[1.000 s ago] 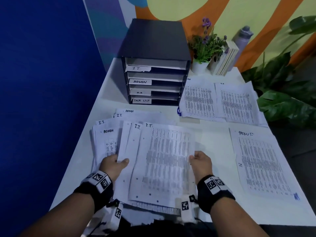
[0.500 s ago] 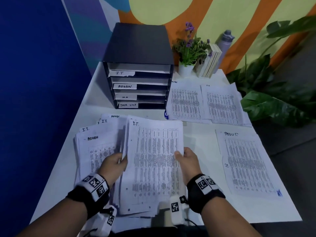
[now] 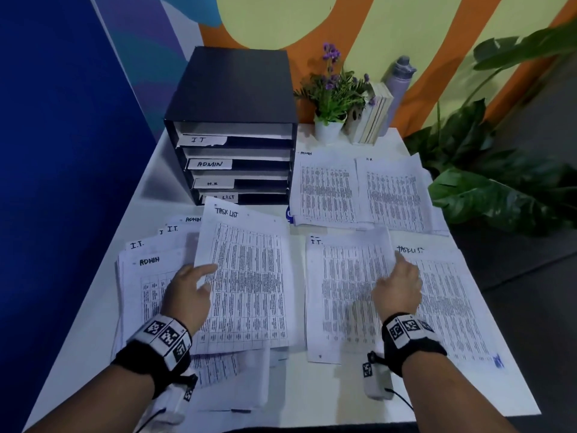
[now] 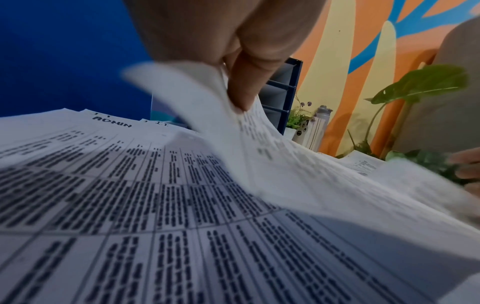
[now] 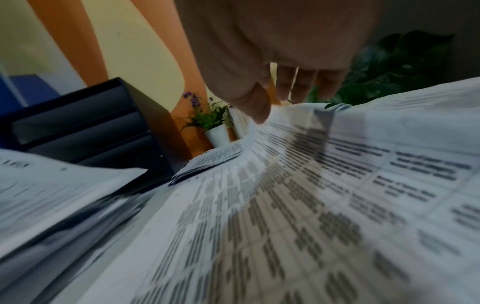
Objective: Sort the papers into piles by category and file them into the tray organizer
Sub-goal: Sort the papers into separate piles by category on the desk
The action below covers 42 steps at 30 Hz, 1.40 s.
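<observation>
Your left grip [image 3: 190,292] pinches the lifted Task List sheet's [image 3: 246,276] edge above the unsorted stack [image 3: 146,295]. Your right grip [image 3: 399,285] pinches the I.T. sheet [image 3: 343,295], seemingly starting a worktop pile. Each labelled slot in the tray organizer [image 3: 231,98] already shows pale paper.

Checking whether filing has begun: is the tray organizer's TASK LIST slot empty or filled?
Cannot tell. The lifted TASK LIST sheet covers part of the tray organizer's bottom slot; the visible part looks dark.
</observation>
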Available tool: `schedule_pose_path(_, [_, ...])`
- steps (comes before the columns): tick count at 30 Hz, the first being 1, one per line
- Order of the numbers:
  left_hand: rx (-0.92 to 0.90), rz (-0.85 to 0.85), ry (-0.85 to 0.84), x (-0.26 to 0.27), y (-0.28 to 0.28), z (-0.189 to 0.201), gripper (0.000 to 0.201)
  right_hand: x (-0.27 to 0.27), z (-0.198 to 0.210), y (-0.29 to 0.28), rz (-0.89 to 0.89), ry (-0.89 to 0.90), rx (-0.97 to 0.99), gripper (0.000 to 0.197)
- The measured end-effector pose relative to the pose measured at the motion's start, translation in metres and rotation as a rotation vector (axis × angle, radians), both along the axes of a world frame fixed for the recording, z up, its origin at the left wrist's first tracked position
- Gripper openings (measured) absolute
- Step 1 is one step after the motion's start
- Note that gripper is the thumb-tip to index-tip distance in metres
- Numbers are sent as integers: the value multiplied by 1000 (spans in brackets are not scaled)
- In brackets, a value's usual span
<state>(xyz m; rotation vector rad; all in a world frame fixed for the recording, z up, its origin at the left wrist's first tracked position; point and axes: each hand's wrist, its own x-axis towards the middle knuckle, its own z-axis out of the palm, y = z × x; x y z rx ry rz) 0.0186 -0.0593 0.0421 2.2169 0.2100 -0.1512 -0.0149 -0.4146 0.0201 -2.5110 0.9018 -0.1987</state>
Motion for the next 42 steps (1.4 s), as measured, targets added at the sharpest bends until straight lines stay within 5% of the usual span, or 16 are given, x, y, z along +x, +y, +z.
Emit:
schedule_pose_path(2, [2, 0, -11, 0, -3, 1, 39, -1, -5, 9, 152, 186, -159, 61])
schedule_pose_path(6, [-36, 22, -37, -2, -8, 4, 38, -10, -20, 33, 428, 467, -76, 57])
schedule_pose_path(11, [-133, 62, -42, -3, -18, 12, 41, -1, -14, 51, 451, 408, 14, 52])
schedule_pose_path(13, [-186, 68, -61, -4, -27, 19, 41, 4, 4, 55, 440, 279, 297, 48])
schedule_pose_path(15, [-240, 54, -82, -3, -38, 24, 40, 3, 25, 62, 400, 174, 787, 36])
schedule_pose_path(17, [-312, -21, -78, -1, -52, 24, 42, 5, 31, 61, 341, 97, 955, 22])
schedule_pose_path(20, [-367, -167, -26, 3, -67, 11, 64, 8, 28, 35, 156, 30, 750, 35])
schedule_pose_path(24, [38, -149, 33, 18, -62, -15, 74, -7, 20, -44, -80, -14, 318, 38])
schedule_pose_path(27, [365, -96, 211, 21, -50, -33, 80, -29, 13, -105, -197, 77, 148, 40])
schedule_pose_path(32, [512, -168, 359, 24, -46, -54, 89, -60, 7, -154, -308, 324, -118, 60])
schedule_pose_path(38, [522, -212, 421, 26, -51, -66, 87, -51, -13, -118, 133, 473, -95, 61])
schedule_pose_path(42, [459, -187, 391, 27, -45, -62, 82, -46, -25, -106, 209, 577, -2, 61])
